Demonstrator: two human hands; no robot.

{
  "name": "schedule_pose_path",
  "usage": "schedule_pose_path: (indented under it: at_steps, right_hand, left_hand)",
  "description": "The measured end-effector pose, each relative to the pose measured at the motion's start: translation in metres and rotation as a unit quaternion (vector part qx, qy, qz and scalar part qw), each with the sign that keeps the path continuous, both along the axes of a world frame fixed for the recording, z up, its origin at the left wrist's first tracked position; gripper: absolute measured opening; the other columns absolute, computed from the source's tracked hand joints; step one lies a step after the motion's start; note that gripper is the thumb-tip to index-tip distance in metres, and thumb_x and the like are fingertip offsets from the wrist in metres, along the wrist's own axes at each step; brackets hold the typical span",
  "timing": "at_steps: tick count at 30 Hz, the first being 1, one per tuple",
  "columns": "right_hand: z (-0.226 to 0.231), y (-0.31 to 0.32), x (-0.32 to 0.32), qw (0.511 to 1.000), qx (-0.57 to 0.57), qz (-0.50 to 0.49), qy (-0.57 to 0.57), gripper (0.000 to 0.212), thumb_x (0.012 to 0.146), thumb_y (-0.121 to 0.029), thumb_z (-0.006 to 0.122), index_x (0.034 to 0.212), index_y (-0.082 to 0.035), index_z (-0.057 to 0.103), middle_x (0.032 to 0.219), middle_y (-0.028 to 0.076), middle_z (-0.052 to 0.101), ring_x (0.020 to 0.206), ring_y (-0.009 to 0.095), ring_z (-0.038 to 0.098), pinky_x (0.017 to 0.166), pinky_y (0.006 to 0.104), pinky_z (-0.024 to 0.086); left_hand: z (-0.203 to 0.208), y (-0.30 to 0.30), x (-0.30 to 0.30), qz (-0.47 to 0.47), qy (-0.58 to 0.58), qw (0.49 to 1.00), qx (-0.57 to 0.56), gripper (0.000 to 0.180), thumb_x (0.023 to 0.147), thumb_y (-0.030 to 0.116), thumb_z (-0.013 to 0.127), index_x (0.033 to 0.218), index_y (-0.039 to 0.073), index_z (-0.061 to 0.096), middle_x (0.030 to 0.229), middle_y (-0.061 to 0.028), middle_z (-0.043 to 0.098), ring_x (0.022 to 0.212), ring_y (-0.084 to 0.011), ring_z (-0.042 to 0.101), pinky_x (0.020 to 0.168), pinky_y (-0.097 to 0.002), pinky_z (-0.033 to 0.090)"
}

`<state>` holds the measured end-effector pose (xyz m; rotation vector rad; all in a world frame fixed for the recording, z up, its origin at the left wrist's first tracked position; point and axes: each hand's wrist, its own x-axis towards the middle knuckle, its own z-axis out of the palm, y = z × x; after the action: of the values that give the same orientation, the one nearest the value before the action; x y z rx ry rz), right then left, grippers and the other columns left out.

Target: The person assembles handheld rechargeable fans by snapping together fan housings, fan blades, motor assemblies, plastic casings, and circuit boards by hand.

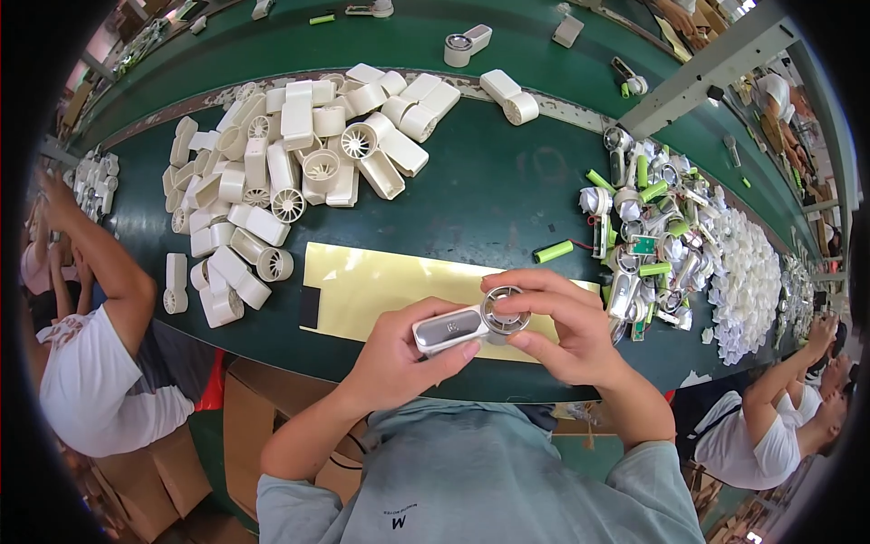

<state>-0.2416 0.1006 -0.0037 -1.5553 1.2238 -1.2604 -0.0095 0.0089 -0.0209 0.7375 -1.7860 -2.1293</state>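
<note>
Above the near edge of the green table I hold a small handheld fan (449, 329) in both hands. Its white handle has a silver-grey panel, and a round grille head is at its right end. My left hand (388, 355) is closed round the handle, thumb along the lower side. My right hand (578, 334) grips the round head between thumb and fingers. Under both hands lies a yellow sheet (381, 272) with a black patch at its left end. Just beyond my right hand rests a loose green battery (554, 251).
White plastic fan housings (297, 122) are heaped at the back left. On the right lie inner fan parts with green batteries (654, 269), beside many small white pieces (749, 286). A grey metal post (702, 68) rises behind them. People sit on both sides; a conveyor belt (362, 41) runs behind.
</note>
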Motion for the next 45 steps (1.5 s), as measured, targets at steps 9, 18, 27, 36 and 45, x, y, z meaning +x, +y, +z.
schedule_pose_path:
  at_steps: [9,18,27,36,45]
  right_hand:
    - [0.006,-0.005,0.002,0.987,-0.064,-0.015,0.145,0.035,0.090,-0.005,0.070,0.124,0.000,0.070,0.130,0.022,0.063,0.117,0.033,0.066,0.097,0.0402,0.056]
    - [0.014,0.004,0.009,0.982,-0.028,-0.021,0.188,0.043,0.085,0.005,0.069,0.126,-0.006,0.073,0.130,0.020,0.060,0.115,0.034,0.065,0.097,0.0397,0.055]
    - [-0.003,-0.011,0.016,0.988,0.100,-0.115,-0.001,0.028,0.102,-0.019,0.053,0.105,0.004,0.068,0.094,0.014,0.067,0.076,0.017,0.059,0.063,0.0300,0.044]
    - [0.000,-0.011,0.031,0.965,0.005,-0.259,0.031,0.024,0.101,-0.013,0.052,0.089,0.002,0.066,0.079,0.009,0.066,0.066,0.016,0.057,0.059,0.0294,0.041]
    - [0.005,-0.009,0.032,0.967,-0.037,-0.251,0.001,0.037,0.103,-0.023,0.048,0.084,0.003,0.067,0.072,0.008,0.063,0.061,0.013,0.055,0.055,0.0283,0.039]
  left_hand:
    - [0.001,0.000,0.001,0.067,0.035,0.996,0.043,0.036,0.094,0.006,0.074,0.128,0.000,0.062,0.100,-0.0080,0.073,0.082,-0.0088,0.069,0.067,-0.0241,0.056]
    - [0.002,-0.001,-0.009,0.065,0.058,0.986,0.141,0.036,0.106,0.027,0.060,0.128,-0.001,0.061,0.092,-0.0035,0.065,0.078,-0.0079,0.061,0.067,-0.0243,0.051]
    - [0.015,0.019,-0.025,0.079,0.069,0.953,-0.284,0.055,0.091,0.015,0.077,0.138,0.001,0.052,0.127,-0.0175,0.062,0.108,-0.0301,0.067,0.090,-0.0368,0.055]
    - [0.018,0.013,-0.037,0.096,-0.027,0.971,-0.219,0.058,0.086,0.025,0.084,0.129,0.001,0.054,0.106,-0.0160,0.070,0.088,-0.0267,0.073,0.075,-0.0359,0.059]
    - [0.013,0.023,-0.042,0.148,0.053,0.909,-0.386,0.055,0.078,0.029,0.090,0.116,0.001,0.062,0.089,-0.0120,0.074,0.073,-0.0248,0.075,0.064,-0.0336,0.060]
